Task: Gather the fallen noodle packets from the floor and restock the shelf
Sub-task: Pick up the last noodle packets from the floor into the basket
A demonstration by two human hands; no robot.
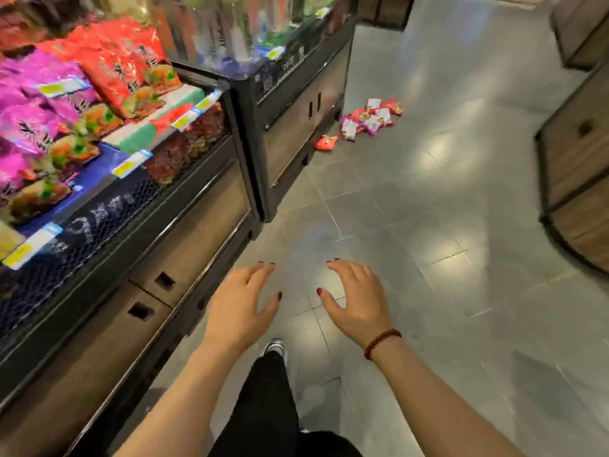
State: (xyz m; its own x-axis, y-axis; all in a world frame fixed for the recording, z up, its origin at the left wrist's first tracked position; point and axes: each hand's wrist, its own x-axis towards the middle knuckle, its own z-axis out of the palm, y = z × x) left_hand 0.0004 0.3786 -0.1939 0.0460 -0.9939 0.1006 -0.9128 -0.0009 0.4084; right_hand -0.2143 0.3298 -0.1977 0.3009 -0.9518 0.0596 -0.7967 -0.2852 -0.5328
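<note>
Several fallen noodle packets, red and purple, lie in a loose pile on the grey tiled floor farther down the aisle, beside the base of the second shelf unit. One red packet lies apart, nearer the cabinet. My left hand and my right hand hover side by side over the floor well short of the pile, palms down, fingers relaxed and spread, holding nothing. The shelf on my left carries rows of purple and red packets.
A second dark shelf unit with cabinet doors stands beyond the first. Wooden display crates line the right side of the aisle. My leg and shoe are below my hands. Open tiled floor runs between me and the pile.
</note>
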